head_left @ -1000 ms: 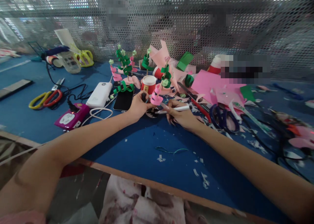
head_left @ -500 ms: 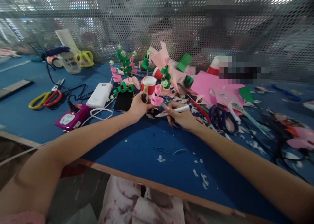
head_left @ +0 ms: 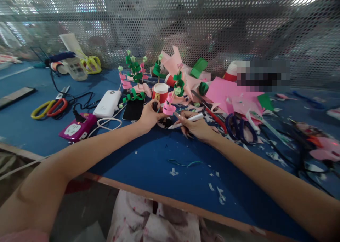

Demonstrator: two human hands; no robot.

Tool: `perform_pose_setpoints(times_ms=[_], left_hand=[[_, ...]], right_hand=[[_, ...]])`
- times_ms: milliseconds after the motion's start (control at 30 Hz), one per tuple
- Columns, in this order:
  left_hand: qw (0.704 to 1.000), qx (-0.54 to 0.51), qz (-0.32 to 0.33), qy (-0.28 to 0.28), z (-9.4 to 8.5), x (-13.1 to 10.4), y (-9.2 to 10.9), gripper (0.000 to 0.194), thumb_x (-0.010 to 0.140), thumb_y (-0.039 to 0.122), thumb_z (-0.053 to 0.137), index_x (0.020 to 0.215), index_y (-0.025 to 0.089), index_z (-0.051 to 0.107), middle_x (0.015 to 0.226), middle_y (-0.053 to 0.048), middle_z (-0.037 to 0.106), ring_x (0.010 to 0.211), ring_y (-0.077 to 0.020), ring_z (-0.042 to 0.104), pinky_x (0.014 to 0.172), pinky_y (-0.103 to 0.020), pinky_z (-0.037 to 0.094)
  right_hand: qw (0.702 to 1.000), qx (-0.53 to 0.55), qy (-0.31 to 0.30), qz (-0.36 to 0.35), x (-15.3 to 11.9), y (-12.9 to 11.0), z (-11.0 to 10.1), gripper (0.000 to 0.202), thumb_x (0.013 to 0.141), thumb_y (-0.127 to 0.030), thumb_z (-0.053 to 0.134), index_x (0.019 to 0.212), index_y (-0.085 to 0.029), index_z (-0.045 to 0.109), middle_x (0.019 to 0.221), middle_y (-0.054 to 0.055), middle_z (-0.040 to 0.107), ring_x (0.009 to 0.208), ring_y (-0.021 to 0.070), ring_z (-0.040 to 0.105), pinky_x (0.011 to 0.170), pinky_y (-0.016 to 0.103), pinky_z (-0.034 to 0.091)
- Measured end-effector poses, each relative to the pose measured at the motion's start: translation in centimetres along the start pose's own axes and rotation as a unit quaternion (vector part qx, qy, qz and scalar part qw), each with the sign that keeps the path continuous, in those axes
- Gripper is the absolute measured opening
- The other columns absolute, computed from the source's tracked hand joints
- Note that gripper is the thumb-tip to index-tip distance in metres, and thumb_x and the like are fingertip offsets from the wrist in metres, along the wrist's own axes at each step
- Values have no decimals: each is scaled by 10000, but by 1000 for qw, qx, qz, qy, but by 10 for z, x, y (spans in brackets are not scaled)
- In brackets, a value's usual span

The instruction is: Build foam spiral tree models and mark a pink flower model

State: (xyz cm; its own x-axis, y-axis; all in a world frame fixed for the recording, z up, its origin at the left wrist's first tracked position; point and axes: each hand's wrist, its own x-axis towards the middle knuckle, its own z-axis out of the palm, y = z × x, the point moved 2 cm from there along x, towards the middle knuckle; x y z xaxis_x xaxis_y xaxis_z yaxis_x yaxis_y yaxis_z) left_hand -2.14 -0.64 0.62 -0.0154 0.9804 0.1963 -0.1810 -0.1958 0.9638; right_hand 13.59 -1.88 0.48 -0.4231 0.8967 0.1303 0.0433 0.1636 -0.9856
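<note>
My right hand [head_left: 195, 127] is closed around a white marker [head_left: 193, 117], writing-style. The marker's tip touches or nearly touches a round white base [head_left: 165, 123] partly covered in black. At the base's left edge, my left hand [head_left: 150, 116] pinches the rim. A small dark piece [head_left: 155, 106], perhaps a cap, shows between its fingers. Over the base, and partly hiding it, stands a pink paper spiral [head_left: 169, 109] on a stick. A green paper spiral [head_left: 179, 80] rises just behind. The left fingertips are partly hidden.
Behind my hands stand a red-and-white paper cup [head_left: 160, 92] and more paper spirals [head_left: 135, 68]. A phone [head_left: 133, 110], power bank [head_left: 107, 104], purple socket adapter [head_left: 78, 127] and scissors [head_left: 55, 105] lie left. Blue-handled scissors [head_left: 241, 128], pink paper [head_left: 231, 93] and scraps lie right.
The marker's tip has shifted slightly left and down along the base, and the right hand has tilted a little with it. My left hand keeps its place.
</note>
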Motion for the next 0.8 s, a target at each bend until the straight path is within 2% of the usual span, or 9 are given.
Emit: perform_pose_setpoints(times_ms=[433, 567, 633, 733, 800], left_hand=[[1000, 4, 5, 10, 0, 0, 0, 491, 400, 100, 782, 566, 177, 327, 519, 92, 412, 501, -31, 358, 467, -191, 342], [1000, 5, 16, 16, 0, 0, 3, 507, 375, 97, 790, 565, 179, 327, 513, 96, 415, 501, -36, 379, 467, -192, 349], [999, 10, 21, 25, -1, 0, 3, 505, 376, 94, 789, 566, 179, 329, 517, 96, 413, 503, -38, 388, 470, -195, 353], [998, 26, 33, 43, -2, 0, 5, 502, 380, 92, 796, 554, 176, 333, 517, 94, 400, 500, -36, 372, 469, -199, 337], [998, 28, 39, 49, -2, 0, 5, 508, 378, 98, 805, 549, 175, 333, 520, 93, 387, 503, -37, 359, 473, -203, 325]], right_hand=[[999, -16, 36, -10, -1, 1, -1, 459, 680, -593, 620, 556, -195, 427, 335, -76, 449, 215, 46, 341, 228, 175, 200], [991, -16, 127, -36, -2, -1, -6, 441, 692, -571, 624, 550, -207, 418, 336, -71, 459, 227, 55, 351, 238, 185, 253], [988, -6, 147, -39, -3, -1, -8, 420, 708, -571, 606, 556, -213, 448, 351, -52, 492, 249, 77, 403, 253, 204, 308], [992, 12, 122, -8, -4, 0, -9, 427, 716, -606, 569, 565, -213, 496, 390, -20, 538, 298, 111, 486, 277, 230, 372], [995, 12, 101, 16, -4, 1, -8, 426, 706, -609, 577, 581, -207, 514, 406, -18, 545, 312, 113, 502, 276, 223, 368]])
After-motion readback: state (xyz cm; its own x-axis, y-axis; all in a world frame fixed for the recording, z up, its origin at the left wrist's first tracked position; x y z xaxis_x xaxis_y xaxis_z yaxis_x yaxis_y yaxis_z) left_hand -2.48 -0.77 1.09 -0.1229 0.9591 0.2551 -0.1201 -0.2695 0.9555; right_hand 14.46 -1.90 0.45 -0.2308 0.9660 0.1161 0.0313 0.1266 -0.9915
